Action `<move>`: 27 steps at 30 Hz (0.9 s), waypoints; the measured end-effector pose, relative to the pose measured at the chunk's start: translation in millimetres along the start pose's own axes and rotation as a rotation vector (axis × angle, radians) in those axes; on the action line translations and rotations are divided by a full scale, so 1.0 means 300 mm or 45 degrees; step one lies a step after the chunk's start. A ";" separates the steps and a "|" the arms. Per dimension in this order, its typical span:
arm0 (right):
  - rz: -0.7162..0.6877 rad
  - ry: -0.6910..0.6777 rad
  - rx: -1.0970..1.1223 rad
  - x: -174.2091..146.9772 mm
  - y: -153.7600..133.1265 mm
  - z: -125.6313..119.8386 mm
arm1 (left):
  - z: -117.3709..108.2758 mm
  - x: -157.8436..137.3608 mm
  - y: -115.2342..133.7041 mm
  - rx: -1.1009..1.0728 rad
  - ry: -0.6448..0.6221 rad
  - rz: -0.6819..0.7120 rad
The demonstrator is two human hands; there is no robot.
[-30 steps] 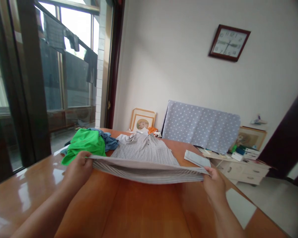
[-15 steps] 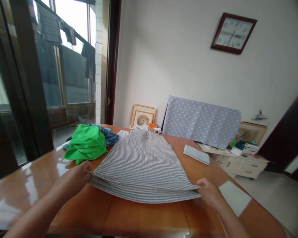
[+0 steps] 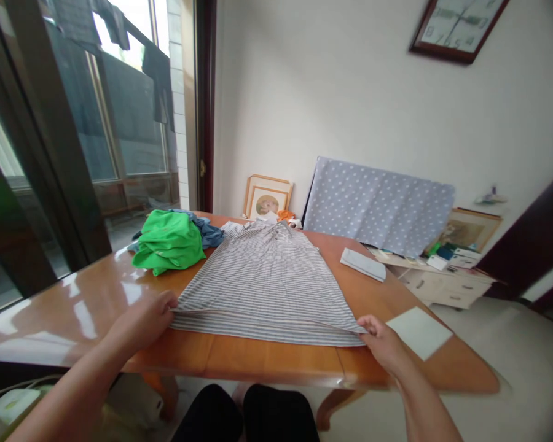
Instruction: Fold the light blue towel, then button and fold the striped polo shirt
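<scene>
A striped grey-and-white garment, perhaps a dress or long shirt with small buttons near its far end, lies spread on the wooden table. Its wide hem faces me. At the hem's left corner, my left hand is closed on the cloth. The right corner is pinched in my right hand. Between the hands the hem lies nearly flat, its upper and lower layers slightly apart.
Left of the garment lies a bright green cloth heaped against blue clothing. A folded pale cloth and a pale flat sheet are on the right. A polka-dot cover hangs behind the table.
Both hands have lowered the hem, and its sagging, lifted edge now rests flatter on the table. My view has tilted down, bringing the table's front edge and my knees into sight.
</scene>
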State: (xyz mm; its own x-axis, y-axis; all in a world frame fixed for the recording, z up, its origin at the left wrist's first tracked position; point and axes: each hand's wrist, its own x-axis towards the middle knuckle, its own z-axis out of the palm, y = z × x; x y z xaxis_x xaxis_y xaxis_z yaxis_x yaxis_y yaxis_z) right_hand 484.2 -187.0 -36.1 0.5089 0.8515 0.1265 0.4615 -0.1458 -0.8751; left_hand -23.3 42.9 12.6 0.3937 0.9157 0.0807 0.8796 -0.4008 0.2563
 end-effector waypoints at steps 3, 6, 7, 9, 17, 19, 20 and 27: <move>-0.105 0.058 -0.169 0.004 0.039 -0.007 | 0.019 -0.003 -0.012 0.034 0.058 0.032; -0.153 0.114 -0.454 0.000 0.063 -0.022 | 0.030 -0.006 -0.015 0.092 0.097 0.004; -0.169 0.118 -0.535 -0.003 0.064 -0.025 | 0.032 -0.009 -0.012 0.115 0.113 0.005; -0.210 0.108 -0.653 -0.009 0.056 -0.026 | 0.035 -0.016 0.002 0.145 0.143 0.032; -0.256 -0.015 -0.832 0.001 -0.023 0.021 | 0.016 -0.013 0.100 0.077 0.117 0.197; -0.276 0.068 -0.785 0.015 -0.038 0.019 | -0.002 -0.003 0.119 0.065 0.190 0.164; -0.294 0.150 -0.752 0.021 -0.043 0.016 | -0.011 0.002 0.125 0.055 0.259 0.136; -0.309 0.249 -0.777 0.013 -0.005 0.011 | 0.014 -0.008 0.085 0.028 0.296 0.223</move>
State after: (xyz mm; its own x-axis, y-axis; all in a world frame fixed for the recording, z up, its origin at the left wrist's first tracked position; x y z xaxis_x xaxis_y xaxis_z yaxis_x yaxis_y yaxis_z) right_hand 483.3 -181.7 -35.8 0.4347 0.7977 0.4179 0.8769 -0.2692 -0.3983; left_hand -0.5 30.3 15.0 0.4708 0.8135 0.3414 0.8100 -0.5520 0.1982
